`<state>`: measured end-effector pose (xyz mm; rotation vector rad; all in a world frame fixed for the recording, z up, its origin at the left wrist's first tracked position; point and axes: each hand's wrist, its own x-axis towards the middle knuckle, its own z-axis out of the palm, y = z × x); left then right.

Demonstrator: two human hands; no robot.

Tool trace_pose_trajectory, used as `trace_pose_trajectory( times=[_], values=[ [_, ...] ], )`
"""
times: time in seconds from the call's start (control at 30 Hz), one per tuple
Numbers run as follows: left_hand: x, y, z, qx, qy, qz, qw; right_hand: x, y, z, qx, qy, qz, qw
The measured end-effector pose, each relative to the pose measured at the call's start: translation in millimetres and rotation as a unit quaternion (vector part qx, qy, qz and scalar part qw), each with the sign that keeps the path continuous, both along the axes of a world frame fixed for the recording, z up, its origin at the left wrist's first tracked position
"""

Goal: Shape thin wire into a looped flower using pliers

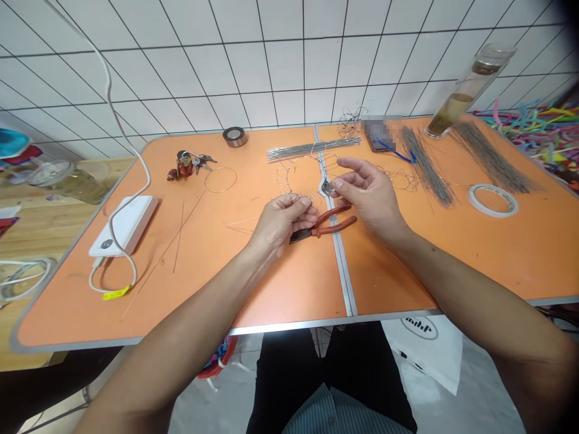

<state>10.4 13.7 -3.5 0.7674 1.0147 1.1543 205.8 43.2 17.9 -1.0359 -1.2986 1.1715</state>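
My left hand [284, 218] is closed, thumb and fingertips pinching the lower edge of a thin wire ring bent into loops [283, 176]. On the ring's right side, my right hand [368, 196] pinches the wire between thumb and forefinger, its other fingers curled loosely. Red-handled pliers [335, 229] lie on the table right under and beside my left fingers, their jaws partly behind that hand. Behind the ring rests a bundle of straight wires [312, 148].
On the orange table [289, 289] lie a white power bank [124, 226] with a cable, keys [194, 161], a tape roll [234, 137], a white tape ring [493, 201], wire bundles [425, 166] and a phone [379, 135]. A glass bottle [465, 96] stands at the back right.
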Motion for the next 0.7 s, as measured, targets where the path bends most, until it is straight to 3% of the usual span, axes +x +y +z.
trace_pose_trajectory(
  times=[0.2, 0.53, 0.7],
  values=[
    [0, 0, 0.8, 0.001, 0.001, -0.002, 1.0, 5, 3, -1.0, -0.005, 0.009, 0.004, 1.0],
    [1, -3, 2.4, -0.02, 0.003, -0.057, 0.998, 11, 10, -5.6, -0.16, 0.132, 0.122, 0.971],
    [0, -2, 2.3, -0.018, 0.003, -0.043, 0.999, 11, 12, -5.5, -0.15, 0.167, 0.094, 0.97]
  ],
)
